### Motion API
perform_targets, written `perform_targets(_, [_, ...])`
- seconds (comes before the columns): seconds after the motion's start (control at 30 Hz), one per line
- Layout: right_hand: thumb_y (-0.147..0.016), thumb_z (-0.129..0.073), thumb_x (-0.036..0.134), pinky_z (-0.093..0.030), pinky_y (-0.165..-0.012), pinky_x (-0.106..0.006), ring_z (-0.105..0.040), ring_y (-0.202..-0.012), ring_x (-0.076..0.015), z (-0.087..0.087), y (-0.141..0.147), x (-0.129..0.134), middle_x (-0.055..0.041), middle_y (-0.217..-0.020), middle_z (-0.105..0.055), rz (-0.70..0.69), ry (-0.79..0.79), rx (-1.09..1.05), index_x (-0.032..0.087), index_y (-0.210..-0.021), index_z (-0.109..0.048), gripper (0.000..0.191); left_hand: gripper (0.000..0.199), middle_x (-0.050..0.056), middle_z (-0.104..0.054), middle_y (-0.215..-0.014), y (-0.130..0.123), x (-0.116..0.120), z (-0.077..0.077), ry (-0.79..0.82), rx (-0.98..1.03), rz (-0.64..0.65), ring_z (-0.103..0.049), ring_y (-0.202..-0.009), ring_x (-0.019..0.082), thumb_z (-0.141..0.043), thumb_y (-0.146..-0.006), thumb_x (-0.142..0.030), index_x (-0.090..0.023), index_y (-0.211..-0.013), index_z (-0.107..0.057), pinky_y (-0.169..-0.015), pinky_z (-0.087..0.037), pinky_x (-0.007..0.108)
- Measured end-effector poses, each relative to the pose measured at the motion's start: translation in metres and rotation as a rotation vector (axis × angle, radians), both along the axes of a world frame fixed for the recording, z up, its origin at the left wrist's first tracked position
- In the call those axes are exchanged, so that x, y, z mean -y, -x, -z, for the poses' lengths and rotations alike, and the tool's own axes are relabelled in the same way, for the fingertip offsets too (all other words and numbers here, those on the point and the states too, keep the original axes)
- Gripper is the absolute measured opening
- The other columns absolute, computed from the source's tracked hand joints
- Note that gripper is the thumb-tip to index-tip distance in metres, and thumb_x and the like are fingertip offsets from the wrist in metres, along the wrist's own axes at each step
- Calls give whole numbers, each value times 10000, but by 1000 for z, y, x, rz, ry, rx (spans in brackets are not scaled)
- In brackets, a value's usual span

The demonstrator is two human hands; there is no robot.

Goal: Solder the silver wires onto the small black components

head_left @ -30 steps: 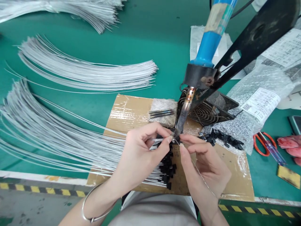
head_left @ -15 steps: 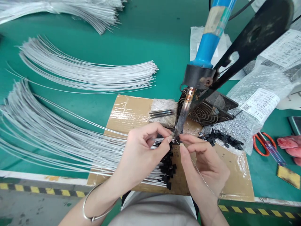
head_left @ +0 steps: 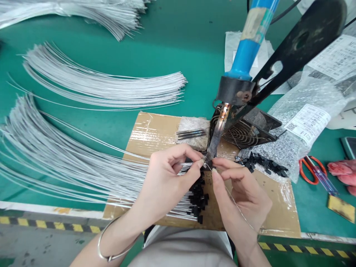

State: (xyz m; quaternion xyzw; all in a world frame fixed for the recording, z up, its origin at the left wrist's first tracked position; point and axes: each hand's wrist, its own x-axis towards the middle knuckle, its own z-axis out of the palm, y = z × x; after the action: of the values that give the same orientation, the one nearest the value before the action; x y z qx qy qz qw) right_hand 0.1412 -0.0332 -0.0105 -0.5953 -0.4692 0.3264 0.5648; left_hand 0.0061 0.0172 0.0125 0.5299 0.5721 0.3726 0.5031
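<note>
My left hand [head_left: 171, 174] is closed in a pinch, thumb and index finger on the end of a white wire right beside the soldering iron's tip [head_left: 213, 146]. The exact end is mostly hidden by the fingertips. My right hand [head_left: 241, 194] is closed on a thin strand of solder wire [head_left: 235, 200], which runs from the tip past the thumb toward the wrist. Its index fingertip lies close to a small dark piece at the tip. Below both hands, black connectors [head_left: 198, 196] cap a bundle of white wires [head_left: 83, 155].
The blue-handled soldering iron [head_left: 241, 59] is clamped in a black metal stand [head_left: 300, 44]. Behind it sits a small fan [head_left: 244, 133]. Loose black connectors [head_left: 261, 163] lie on the cardboard [head_left: 155, 129]. Orange-handled scissors [head_left: 306, 170] are at right. Another wire bundle [head_left: 111, 87] lies farther back.
Almost nothing differs. Both hands hold the same pinch at the iron's tip, with only a very slight shift of the fingers.
</note>
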Motion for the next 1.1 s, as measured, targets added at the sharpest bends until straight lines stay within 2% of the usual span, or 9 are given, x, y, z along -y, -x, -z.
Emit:
perform_targets(0.27, [-910,-720,137,-606,-934,-375,-760,-1035,-213,7,-6,3,-61,-1086,-798,-54,10,42,226,-819,-653,143,107,48,-756,-756,-1,-1,1,22,-5,6,-656,-670,176,-664,-796,-225,-182,-700,-684,-544,-397,288])
perform_targets(0.5, [-901,-719,120,-626,-902,-358,-778,-1000,-210,5,-9,2,-55,-1079,-807,-80,-11,78,227,-829,-659,142,103,40,-751,-744,-2,0,3,20,-15,4,-678,-692,181,-663,-798,-229,-184,-708,-685,-568,-428,285])
perform_targets(0.77, [-890,-738,103,-610,-931,-341,-765,-1017,-193,5,-7,3,-42,-1085,-802,-66,-25,32,228,-845,-677,146,103,48,-758,-769,-1,2,1,15,2,5,-701,-742,201,-661,-804,-221,-185,-712,-689,-599,-459,298])
perform_targets(0.93, [-903,-729,149,-616,-892,-356,-771,-965,-201,4,-3,2,-46,-1027,-807,4,-29,20,227,-794,-663,150,104,40,-751,-761,-1,2,1,20,15,13,-697,-736,196,-658,-807,-211,-189,-708,-679,-610,-468,300])
perform_targets(1.1, [-896,-728,87,-602,-948,-346,-754,-1033,-191,8,-6,4,-40,-1097,-794,-61,-33,33,232,-862,-681,156,107,44,-752,-772,0,2,2,7,9,15,-701,-750,196,-657,-810,-205,-182,-708,-680,-611,-468,294])
